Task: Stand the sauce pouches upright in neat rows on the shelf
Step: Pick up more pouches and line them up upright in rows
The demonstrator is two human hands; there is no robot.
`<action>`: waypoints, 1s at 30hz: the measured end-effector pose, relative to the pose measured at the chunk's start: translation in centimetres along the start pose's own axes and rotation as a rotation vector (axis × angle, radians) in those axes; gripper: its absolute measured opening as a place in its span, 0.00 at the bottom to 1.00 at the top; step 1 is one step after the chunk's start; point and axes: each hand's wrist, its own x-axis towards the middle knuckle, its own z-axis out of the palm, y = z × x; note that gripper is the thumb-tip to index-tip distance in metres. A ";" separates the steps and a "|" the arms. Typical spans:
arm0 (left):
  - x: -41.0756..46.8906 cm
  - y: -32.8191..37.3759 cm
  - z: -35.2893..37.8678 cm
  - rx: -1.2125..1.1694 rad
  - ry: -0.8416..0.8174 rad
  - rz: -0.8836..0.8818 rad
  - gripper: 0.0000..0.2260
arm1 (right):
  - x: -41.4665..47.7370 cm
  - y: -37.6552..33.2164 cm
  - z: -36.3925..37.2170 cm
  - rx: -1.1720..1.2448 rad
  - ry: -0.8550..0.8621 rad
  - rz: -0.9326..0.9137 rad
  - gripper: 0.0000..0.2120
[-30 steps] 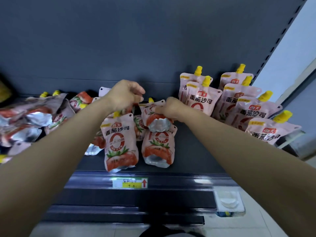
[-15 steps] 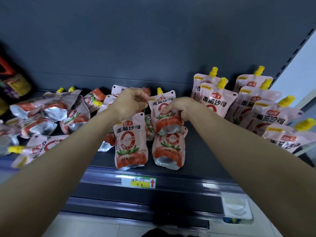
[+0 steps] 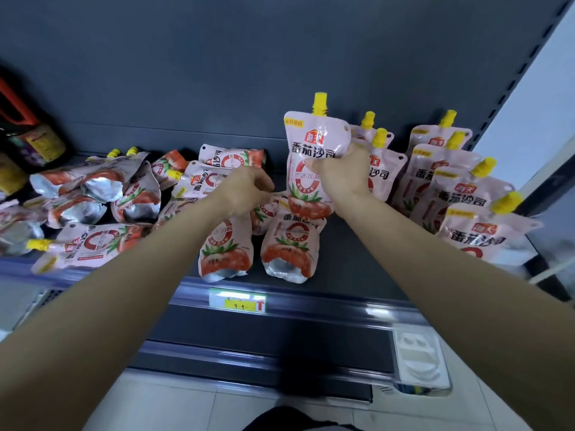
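Note:
My right hand (image 3: 342, 177) is shut on a pink tomato sauce pouch (image 3: 306, 150) with a yellow cap, held upright above the dark shelf (image 3: 348, 269). Just right of it stand two rows of upright pouches (image 3: 441, 185). My left hand (image 3: 245, 191) is curled over the top of a pouch (image 3: 224, 247) that lies flat with its base at the shelf front. Beside that one another pouch (image 3: 292, 247) also lies flat. Several more pouches (image 3: 93, 194) lie in a loose heap on the left.
A price tag (image 3: 238, 301) sits on the shelf's front rail. Dark bottles (image 3: 34, 141) stand at the far left. A white tray (image 3: 420, 356) rests on the lower shelf at the right. The grey back panel rises behind the pouches.
My right hand has lifted its pouch from lying on the heap and turned it upright, moving it toward the standing rows. My left hand stayed over the front pouch.

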 end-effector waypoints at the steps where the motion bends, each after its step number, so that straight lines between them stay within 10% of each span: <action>1: -0.2 0.4 0.5 0.075 -0.035 -0.007 0.12 | -0.2 0.1 -0.3 -0.002 0.024 -0.019 0.13; 12: -0.9 4.1 4.6 0.419 -0.294 -0.227 0.22 | -1.8 1.3 -4.2 0.005 0.085 0.042 0.16; 30: 0.8 2.0 2.9 -0.500 -0.316 -0.334 0.12 | -1.3 3.0 -6.9 0.113 0.249 0.277 0.23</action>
